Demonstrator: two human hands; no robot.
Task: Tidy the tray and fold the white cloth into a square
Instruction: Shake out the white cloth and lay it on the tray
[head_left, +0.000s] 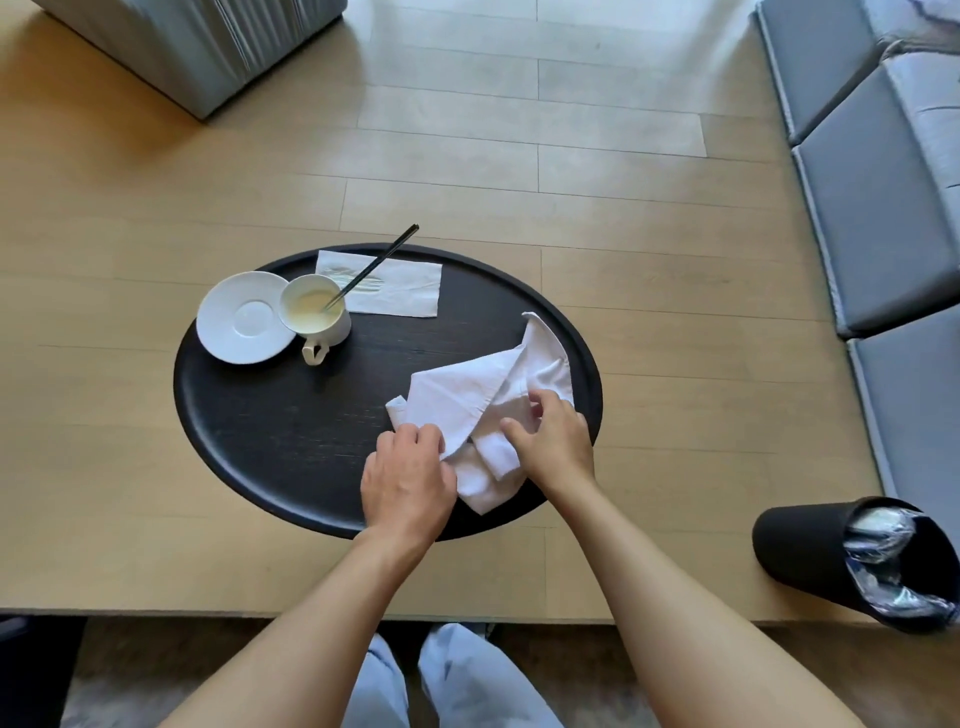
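A round black tray (270, 431) lies in front of me. On its right half sits a crumpled white cloth (467, 395), partly bunched and folded over itself. My left hand (408, 480) pinches the cloth's near left edge. Over the right part, my right hand (553, 441) grips a fold of the same cloth. At the tray's far left, a white cup (317, 312) with a creamy residue holds a dark spoon (379, 262). It stands beside a white saucer (241, 319). A white paper napkin (400, 286) lies flat behind the cup.
The tray rests on a pale wooden surface (649, 338). A black bin (857, 561) with a plastic liner stands at the near right. Grey cushions (878, 208) run along the right side, and a grey ribbed box (197, 47) sits at the far left.
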